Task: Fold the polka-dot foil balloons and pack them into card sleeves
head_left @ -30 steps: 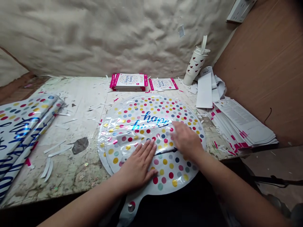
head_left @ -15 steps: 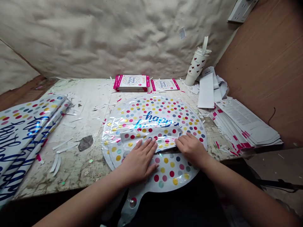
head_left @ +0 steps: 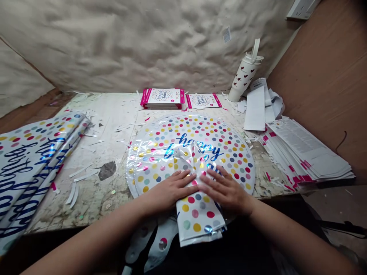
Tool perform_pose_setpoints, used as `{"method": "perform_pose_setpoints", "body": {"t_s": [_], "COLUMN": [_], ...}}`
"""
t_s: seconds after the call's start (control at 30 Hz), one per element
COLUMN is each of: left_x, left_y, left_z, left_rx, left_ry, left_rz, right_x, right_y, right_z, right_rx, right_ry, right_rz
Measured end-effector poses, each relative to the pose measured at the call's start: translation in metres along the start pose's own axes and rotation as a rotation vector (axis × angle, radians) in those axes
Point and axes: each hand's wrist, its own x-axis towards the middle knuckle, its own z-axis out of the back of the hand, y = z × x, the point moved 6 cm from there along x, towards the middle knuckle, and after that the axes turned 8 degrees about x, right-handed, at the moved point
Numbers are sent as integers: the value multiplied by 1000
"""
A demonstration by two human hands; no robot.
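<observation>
A folded foil balloon [head_left: 197,214], white with coloured dots, lies lengthwise under both hands, its near end jutting past the table edge. My left hand [head_left: 174,189] presses flat on its left side, fingers stretched out. My right hand [head_left: 225,191] lies on its right side with the fingers spread. Beneath it rests a stack of flat round foil balloons [head_left: 241,152] with the same dots and blue "happy" lettering, partly covered by the hands and the folded one. Balloon tails [head_left: 162,244] hang over the near edge.
More foil balloons [head_left: 31,164] lie at the left. Pink-edged packet stacks [head_left: 163,96] and a single packet [head_left: 204,101] stand at the back. A white tumbler [head_left: 243,78], white card strips [head_left: 255,109] and fanned printed cards [head_left: 312,149] are on the right. Paper scraps [head_left: 83,175] litter the table.
The folded balloon has turned from lying crosswise to lengthwise, its end now toward me. My right hand has gone from gripping its edge to lying spread on it.
</observation>
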Motion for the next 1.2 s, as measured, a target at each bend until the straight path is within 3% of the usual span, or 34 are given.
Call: {"method": "perform_pose_setpoints", "body": {"t_s": [0.03,0.1,0.2,0.3,0.43,0.5,0.57,0.63,0.67,0.73,0.8,0.9,1.0,1.2], "left_x": [-1,-8,-22,-27,-18,-11,-3,2,2,0,-3,-6,-6,-10], "left_y": [-2,-4,-8,4,41,54,63,69,71,71,66,60,60,68], "left_z": [-1,-2,2,12,14,11,8,6,5,3,4,9,12,17], "left_rx": [18,77,87,-136,-680,-925,-1060,-1099,-1118,-1152,-1186,-1156,-1094,-1203], "left_ry": [-4,-62,-226,-269,-52,43,104,125,133,139,146,96,74,144], "left_rz": [-23,-18,36,244,791,999,1086,1097,1097,1085,1048,962,972,1029], "right_x": [2,4,6,9,6,9,24,44,52,60,59,57,57,44], "right_y": [7,12,5,-19,-60,-74,-80,-68,-59,-48,-47,-47,-38,-21], "right_z": [-2,-3,0,-4,-18,-15,-2,7,3,-17,-37,-45,-34,-7], "right_rx": [9,59,232,542,888,813,518,196,95,40,70,133,107,-164], "right_ry": [52,131,176,227,267,201,31,-75,-50,124,287,369,305,17], "right_rz": [86,112,-57,-406,-1093,-1258,-1151,-861,-728,-599,-616,-582,-414,-121]}}
